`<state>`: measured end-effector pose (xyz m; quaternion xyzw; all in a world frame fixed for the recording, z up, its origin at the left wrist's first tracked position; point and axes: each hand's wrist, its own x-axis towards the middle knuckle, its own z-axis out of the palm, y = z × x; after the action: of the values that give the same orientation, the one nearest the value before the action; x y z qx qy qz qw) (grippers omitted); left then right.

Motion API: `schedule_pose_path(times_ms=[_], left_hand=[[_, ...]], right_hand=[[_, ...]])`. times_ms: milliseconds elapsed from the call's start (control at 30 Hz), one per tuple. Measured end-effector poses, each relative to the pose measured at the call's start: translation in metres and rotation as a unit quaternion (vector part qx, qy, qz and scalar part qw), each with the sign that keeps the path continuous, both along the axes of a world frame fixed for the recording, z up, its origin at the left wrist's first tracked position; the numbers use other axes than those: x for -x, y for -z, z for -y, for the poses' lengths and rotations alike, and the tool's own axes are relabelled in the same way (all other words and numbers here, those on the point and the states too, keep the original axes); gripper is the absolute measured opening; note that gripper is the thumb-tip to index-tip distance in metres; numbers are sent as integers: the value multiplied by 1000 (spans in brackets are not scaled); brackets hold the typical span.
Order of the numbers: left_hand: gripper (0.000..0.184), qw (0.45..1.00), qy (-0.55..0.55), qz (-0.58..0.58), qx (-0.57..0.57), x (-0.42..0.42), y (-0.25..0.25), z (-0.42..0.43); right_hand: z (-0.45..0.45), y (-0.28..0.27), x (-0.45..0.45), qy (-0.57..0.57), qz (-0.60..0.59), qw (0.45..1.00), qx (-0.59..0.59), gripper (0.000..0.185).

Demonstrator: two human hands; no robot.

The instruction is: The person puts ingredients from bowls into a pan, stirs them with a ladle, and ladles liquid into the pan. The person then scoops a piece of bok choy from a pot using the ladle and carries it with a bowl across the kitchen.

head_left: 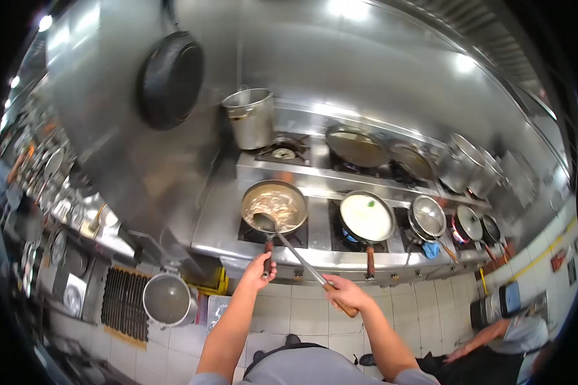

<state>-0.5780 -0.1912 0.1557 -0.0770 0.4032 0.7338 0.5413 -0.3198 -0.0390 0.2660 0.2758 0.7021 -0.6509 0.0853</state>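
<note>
My left hand [259, 269] is closed round the handle of a frying pan [248, 192] on the front left burner. Light-coloured food in sauce [277, 201] lies in that pan. In my right hand [345, 292] is the wooden handle of a long metal ladle [302, 260], its dark bowl resting in the food near the pan's front edge. Just to the right, a second pan [368, 217] holds creamy white liquid with a green leaf on it, its wooden handle pointing toward me.
A tall pot [252, 120] and a wide pan [357, 147] stand on the back burners. Strainers [428, 217], a blue cloth [431, 249] and small pans are farther right. A person [520, 335] is at lower right. A large pot [168, 299] stands at lower left.
</note>
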Motion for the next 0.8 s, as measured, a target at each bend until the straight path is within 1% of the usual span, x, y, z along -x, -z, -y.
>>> schedule_pose_path(times_ms=[67,100,133,167,233,267,333,367,433,467,500,533,567,633,667,733,767,800], left_hand=[[18,1000,6,0,4,3,1,-7],[18,1000,15,-3,-3,6,7,-9],[16,1000,17,3,-23,5,1,-9],[16,1000,9,-2,-19,7,6,-11],[19,1000,13,3,-11,15,13,-14],[18,1000,29,-6,10,20,15,-16],[14,996,71,-8,48,30,23,-19],[14,996,74,-6,53,29,18,-20],[10,994,91,-52,43,27,2,-16],[9,991,120,-47,38,31,13,-19],[9,990,112,-69,40,25,6,-16],[11,990,110,-77,47,26,11,-17],[13,990,112,-67,61,23,-1,-15],[18,991,97,-68,67,24,4,-17],[19,990,95,-76,68,24,3,-16],[20,991,82,-83,68,23,0,-19],[18,989,87,-86,86,22,-1,-22],[17,986,92,-87,105,20,-3,-23]], right_hand=[[-10,28,14,-15,-42,995,-90,66],[1,30,16,-9,-36,984,-172,65],[12,35,19,-5,-27,967,-252,65],[21,48,18,15,-24,966,-256,65],[42,82,9,95,-94,972,-193,63],[51,87,6,106,-92,971,-195,63],[68,93,-1,128,-36,979,-156,60],[69,101,-4,130,-34,979,-151,60],[65,123,0,146,0,975,-170,55],[65,125,2,130,0,978,-163,55],[61,124,5,145,-3,978,-149,51],[59,124,9,158,-7,978,-137,48],[59,126,11,137,-11,982,-131,48],[58,132,12,159,-50,971,-170,46],[59,137,13,144,-53,974,-167,46],[54,145,13,166,-31,978,-123,40],[48,144,12,155,-33,980,-123,40],[42,144,11,163,-43,984,-66,30]])
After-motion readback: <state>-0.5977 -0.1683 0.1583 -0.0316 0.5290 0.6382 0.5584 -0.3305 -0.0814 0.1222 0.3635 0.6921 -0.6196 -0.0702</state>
